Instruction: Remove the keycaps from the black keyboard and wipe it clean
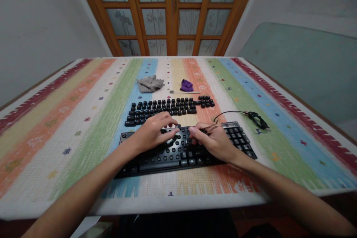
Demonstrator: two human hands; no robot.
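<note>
Head view: one keyboard (159, 166); left hand (154, 130) in a pinch on one keycap (179, 126); right hand (214, 142), grip unclear.

Striped cloth-covered table (72, 156), black keyboard (158, 166), loose keycaps (163, 102), thin stick (187, 92), grey cloth (150, 84), purple cloth (186, 86), coiled cable (258, 120)

Left hand (154, 130) and right hand (219, 143) nearly meet (fingers (168, 121) bent).

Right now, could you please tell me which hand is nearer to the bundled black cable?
Right. The right hand is over the keyboard, left of the bundled black cable; the left hand is farther left.
</note>
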